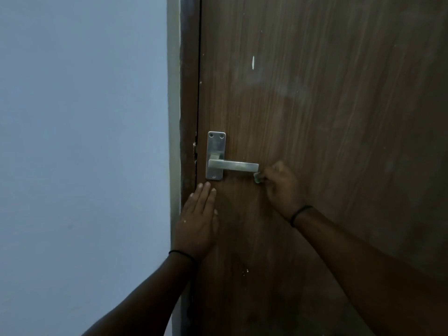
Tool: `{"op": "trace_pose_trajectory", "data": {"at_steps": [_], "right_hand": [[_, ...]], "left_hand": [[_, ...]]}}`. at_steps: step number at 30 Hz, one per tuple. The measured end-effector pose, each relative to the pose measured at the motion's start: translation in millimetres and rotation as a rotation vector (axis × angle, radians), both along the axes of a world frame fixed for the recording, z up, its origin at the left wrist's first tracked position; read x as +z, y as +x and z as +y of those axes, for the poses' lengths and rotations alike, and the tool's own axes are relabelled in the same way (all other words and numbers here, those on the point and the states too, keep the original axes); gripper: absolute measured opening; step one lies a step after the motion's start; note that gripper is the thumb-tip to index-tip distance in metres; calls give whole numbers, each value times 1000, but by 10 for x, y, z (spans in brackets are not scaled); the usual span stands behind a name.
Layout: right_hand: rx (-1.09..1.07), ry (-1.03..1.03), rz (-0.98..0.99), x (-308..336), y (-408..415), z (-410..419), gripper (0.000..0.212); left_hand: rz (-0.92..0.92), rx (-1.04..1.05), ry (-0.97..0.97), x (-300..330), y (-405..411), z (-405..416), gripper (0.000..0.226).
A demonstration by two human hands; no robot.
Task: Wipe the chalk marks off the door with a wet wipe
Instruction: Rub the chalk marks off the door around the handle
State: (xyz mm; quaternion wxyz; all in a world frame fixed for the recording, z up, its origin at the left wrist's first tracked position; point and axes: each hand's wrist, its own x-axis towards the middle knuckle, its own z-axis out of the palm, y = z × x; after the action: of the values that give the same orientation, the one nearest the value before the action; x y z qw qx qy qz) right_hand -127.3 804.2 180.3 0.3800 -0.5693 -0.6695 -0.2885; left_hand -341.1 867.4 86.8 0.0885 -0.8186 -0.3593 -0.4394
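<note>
below the handle (232,166), right hand (282,187) pinches wipe (257,178) against door (339,141).

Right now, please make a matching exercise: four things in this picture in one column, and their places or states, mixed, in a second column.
Things:
1. left hand
2. right hand
3. wet wipe
4. white streak

Places or states:
A. high on the door, above the handle
B. flat on the door, below the handle plate
C. curled, pinching something
D. bunched, just under the handle's free end

Pairs: 1-B, 2-C, 3-D, 4-A
</note>
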Motion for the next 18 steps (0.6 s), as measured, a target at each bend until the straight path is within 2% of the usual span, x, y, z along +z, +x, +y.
{"op": "trace_pose_trajectory", "data": {"at_steps": [4, 7, 8, 9, 12, 14, 16, 18], "right_hand": [[32, 81, 424, 37, -243, 11, 17], [161, 153, 710, 363, -349, 20, 19], [179, 171, 686, 498, -395, 25, 17], [173, 160, 581, 635, -461, 42, 16], [194, -29, 114, 926, -809, 182, 10], [199, -120, -129, 1012, -1027, 350, 10], [147, -172, -255, 1016, -1120, 505, 13], [94, -166, -300, 994, -1094, 624, 16]], "left_hand": [[-182, -47, -158, 137, -147, -11, 42], [-252, -47, -146, 320, -120, -10, 38], [-261, -44, -136, 376, -100, -5, 35], [-272, -37, -129, 420, -75, 2, 31], [-312, -12, -137, 474, -8, 29, 24], [-332, -20, -154, 463, 35, 45, 25], [-337, -38, -156, 425, 66, 52, 26], [-348, -40, -153, 385, 58, 67, 25]]}}
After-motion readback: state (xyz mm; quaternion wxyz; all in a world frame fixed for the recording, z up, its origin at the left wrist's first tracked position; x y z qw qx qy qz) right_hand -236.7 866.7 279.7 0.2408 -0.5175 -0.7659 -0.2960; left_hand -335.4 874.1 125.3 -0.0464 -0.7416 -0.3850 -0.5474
